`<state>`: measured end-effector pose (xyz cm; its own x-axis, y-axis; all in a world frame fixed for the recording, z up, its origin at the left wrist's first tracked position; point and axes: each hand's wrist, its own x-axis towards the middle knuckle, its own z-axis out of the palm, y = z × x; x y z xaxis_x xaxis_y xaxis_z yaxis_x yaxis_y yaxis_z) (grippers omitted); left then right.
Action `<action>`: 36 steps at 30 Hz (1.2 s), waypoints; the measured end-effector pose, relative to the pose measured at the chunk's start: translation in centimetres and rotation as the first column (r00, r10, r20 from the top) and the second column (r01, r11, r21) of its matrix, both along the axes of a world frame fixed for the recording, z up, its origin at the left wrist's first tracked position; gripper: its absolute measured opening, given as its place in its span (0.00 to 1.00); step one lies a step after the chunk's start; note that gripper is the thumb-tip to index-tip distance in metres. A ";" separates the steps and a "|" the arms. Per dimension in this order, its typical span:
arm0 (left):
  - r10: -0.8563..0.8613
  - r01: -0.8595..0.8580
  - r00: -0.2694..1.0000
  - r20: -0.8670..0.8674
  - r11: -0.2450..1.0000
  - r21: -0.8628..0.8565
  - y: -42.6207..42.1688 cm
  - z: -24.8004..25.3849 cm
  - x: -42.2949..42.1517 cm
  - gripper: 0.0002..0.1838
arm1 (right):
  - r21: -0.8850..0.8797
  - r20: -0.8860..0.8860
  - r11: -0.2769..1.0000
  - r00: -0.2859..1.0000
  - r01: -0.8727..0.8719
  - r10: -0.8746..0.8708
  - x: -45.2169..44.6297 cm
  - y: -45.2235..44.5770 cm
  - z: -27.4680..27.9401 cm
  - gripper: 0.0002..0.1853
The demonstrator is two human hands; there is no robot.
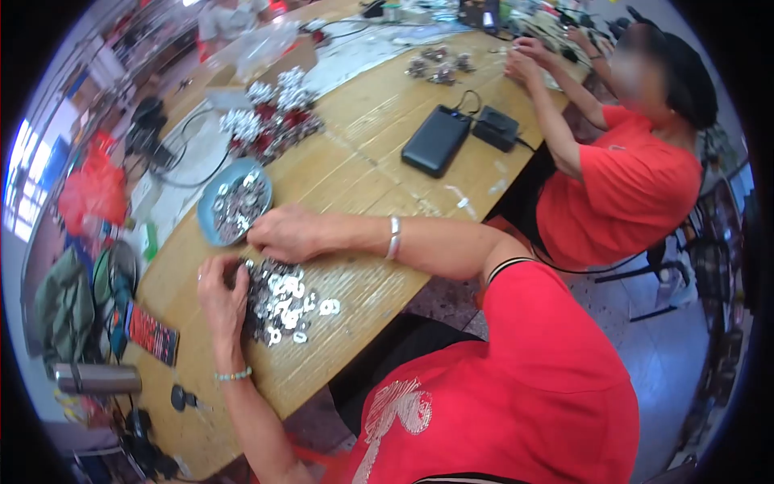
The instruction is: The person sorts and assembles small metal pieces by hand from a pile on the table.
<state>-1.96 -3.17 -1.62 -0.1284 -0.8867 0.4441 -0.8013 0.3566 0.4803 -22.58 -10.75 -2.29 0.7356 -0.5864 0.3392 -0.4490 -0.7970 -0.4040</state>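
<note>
A heap of small shiny metal pieces (282,298), several of them ring-shaped, lies on the wooden table. My left hand (222,290) rests at the heap's left edge, fingers bent and the thumb apart from them; I see nothing held in it. At the heap's far side, close to the rim of a blue bowl (205,211), my right hand (286,233) is closed with its fingers drawn together. Its fingertips are mostly hidden, so what they hold cannot be made out. More of the metal pieces (240,202) fill the bowl.
Beyond the bowl stand clustered white and red pieces (278,117) and a cardboard box (278,64). A black power bank (436,140) and a black adapter (496,129) lie farther right. A phone (151,333) and a steel flask (97,378) are left. A co-worker (633,177) sits at right.
</note>
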 end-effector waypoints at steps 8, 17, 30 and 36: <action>0.070 -0.068 0.997 -0.046 0.997 0.040 0.7 0.2 -0.8 0.09 | 0.038 0.110 0.999 0.994 0.002 -0.006 0.6 -0.1 -0.2 0.07; 0.085 -0.079 0.991 -0.102 0.995 0.056 1.4 0.4 -1.7 0.05 | 0.157 0.287 0.986 0.958 -0.062 0.014 0.4 0.0 0.5 0.05; 0.133 -0.126 0.968 -0.212 0.991 0.043 1.8 1.3 -2.5 0.07 | 0.389 0.494 0.904 0.868 -0.179 -0.041 0.2 -1.3 0.7 0.06; 0.185 -0.128 0.853 -0.487 0.981 0.148 1.6 1.4 -2.5 0.08 | 0.766 0.527 0.514 0.835 -0.387 -0.158 3.0 -1.1 0.9 0.05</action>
